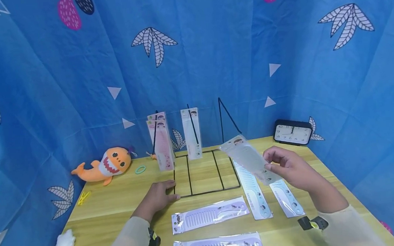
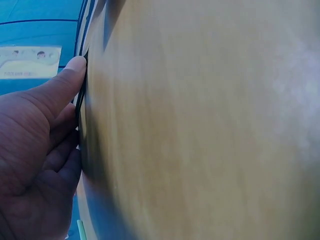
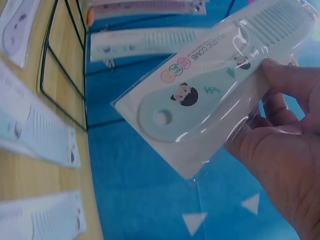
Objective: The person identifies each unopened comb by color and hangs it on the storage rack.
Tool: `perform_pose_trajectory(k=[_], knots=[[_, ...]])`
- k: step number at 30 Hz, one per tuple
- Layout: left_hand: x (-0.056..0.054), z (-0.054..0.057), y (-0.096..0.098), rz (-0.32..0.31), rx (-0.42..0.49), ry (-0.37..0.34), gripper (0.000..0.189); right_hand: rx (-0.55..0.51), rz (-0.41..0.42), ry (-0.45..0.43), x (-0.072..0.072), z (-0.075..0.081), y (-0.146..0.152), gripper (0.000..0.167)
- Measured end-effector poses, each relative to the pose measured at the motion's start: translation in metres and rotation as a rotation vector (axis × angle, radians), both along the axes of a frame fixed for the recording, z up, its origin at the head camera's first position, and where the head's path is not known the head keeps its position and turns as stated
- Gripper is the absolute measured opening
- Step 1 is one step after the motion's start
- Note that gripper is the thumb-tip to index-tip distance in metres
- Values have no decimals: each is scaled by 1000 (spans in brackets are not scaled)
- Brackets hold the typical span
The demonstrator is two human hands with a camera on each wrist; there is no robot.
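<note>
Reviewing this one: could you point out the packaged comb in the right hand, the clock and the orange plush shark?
Held packaged comb [image 3: 207, 102]: right wrist view, on its handle.
Clock [image 1: 292, 133]: head view, on its dial.
Orange plush shark [image 1: 110, 165]: head view, on its mouth.

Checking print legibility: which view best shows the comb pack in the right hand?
Right wrist: the comb pack is large, its lettering readable. Head shows it smaller; left wrist shows a package, can't tell which.
</note>
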State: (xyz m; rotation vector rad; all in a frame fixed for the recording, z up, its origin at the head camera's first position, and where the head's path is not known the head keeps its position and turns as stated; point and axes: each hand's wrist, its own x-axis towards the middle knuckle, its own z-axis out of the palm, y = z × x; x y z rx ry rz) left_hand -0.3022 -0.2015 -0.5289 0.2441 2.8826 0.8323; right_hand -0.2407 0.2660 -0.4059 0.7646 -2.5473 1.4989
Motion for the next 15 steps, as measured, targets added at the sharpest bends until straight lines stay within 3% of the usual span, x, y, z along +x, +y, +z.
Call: perform_pose_trajectory(k=[8,15], knots=[[2,2,0,-5,11,-3,61,74,-35,-122,-16,4,-37,15],[1,1,-1,-1,15,0,62,107,-42,-112,-25,-3,-62,18]])
